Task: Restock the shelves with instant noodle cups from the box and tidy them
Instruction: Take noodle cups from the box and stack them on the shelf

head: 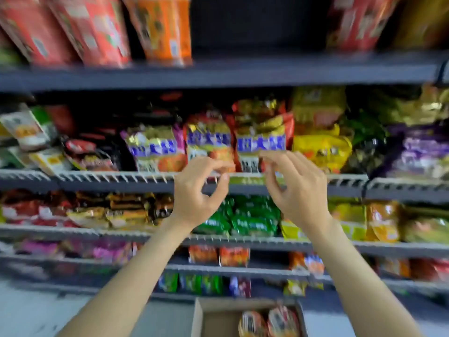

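Head view: my left hand point(198, 190) and right hand point(295, 188) loose, grip released, empty, near noodle packs point(261, 142); square fronts gently against shelf rail point(121, 177).

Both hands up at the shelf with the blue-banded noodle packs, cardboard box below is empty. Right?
Not quite: the cardboard box is not empty. The head view shows two noodle packs in it. The rest holds: the left hand and right hand are both up at the shelf rail in front of the blue-banded noodle packs.
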